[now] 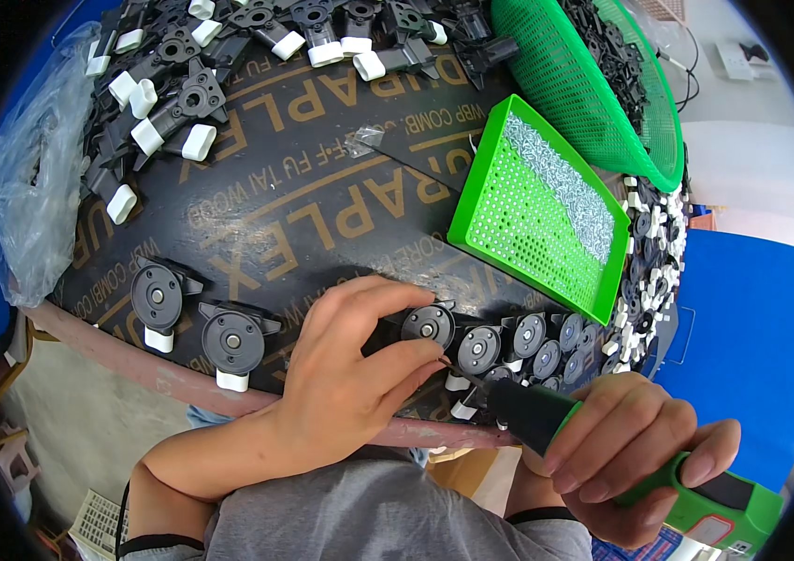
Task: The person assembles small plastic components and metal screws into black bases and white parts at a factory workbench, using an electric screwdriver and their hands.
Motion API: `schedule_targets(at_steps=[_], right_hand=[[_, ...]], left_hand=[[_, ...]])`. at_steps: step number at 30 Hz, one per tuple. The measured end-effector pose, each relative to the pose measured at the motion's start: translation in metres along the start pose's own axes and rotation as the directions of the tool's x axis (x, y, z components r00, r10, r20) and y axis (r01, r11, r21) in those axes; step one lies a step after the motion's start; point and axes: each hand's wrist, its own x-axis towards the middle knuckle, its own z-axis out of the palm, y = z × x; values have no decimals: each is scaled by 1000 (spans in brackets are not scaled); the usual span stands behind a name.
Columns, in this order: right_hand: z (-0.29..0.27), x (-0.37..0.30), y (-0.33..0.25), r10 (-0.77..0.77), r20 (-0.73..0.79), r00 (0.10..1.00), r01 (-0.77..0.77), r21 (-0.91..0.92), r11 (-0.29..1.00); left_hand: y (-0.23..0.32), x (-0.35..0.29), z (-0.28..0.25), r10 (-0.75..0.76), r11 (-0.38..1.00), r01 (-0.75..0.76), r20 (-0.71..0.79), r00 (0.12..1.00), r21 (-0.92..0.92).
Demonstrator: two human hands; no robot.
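Note:
My left hand [346, 365] rests at the table's near edge, its forefinger and thumb closed around a black round plastic part [429, 324] with a metal centre. In my right hand [635, 449] is a green and black power screwdriver [533, 411], its bit pointing left with the tip close to my left thumb. Whether the tip touches a screw is hidden by the thumb. Beside the bit stand several like black discs [478, 349] with white feet, in rows. Two more, a near disc part [233, 341] and a farther disc part [157, 294], lie left of my left hand.
A green perforated tray [500, 229] holds many small silver screws [561, 182]. Behind it, a green basket [547, 70] leans, full of black parts. Black brackets with white ends [201, 93] are heaped at the far left, by a clear plastic bag [37, 178]. More parts [649, 262] pile up at right.

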Motion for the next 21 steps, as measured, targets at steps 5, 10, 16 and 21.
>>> schedule_targets(at_steps=[5,10,16,21], right_hand=[[4,-3,1,-2,-1,1000,2,-44,999],[7,-14,3,-12,-54,998,6,-124,992],[-2,-4,5,101,181,978,-73,-151,986],[-6,-1,13,38,286,957,-44,16,999]], left_hand=[[-4,-3,0,90,995,-90,8,996,40],[3,0,0,-56,998,55,84,995,19],[1,-2,1,-59,997,49,159,985,64],[2,0,2,-49,997,36,188,981,74]])
